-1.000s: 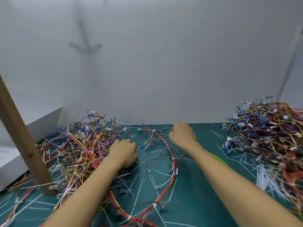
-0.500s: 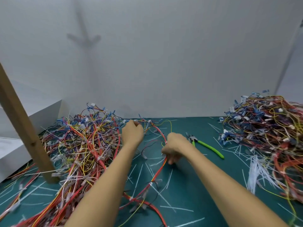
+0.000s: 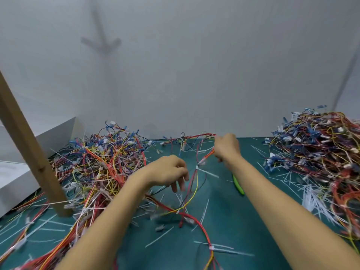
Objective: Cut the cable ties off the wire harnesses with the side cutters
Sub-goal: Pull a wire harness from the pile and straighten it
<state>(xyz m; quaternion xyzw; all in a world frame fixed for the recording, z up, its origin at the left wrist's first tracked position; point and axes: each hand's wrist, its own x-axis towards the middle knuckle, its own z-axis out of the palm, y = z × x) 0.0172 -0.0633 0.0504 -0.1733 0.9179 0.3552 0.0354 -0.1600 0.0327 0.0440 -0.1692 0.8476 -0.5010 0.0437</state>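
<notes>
Right hand (image 3: 227,149) lifted harness (image 3: 206,158) higher; left hand (image 3: 167,172) pulled back, empty

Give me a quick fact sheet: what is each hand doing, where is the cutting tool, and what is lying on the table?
Right hand: grips a red wire harness, held up
Left hand: fingers loosely curled above the wires, nothing visibly held
Side cutters: lying unheld on the green mat, partly hidden
Left pile: tangled harnesses
Right pile: tangled harnesses
Cut ties: white strips scattered on the mat
</notes>
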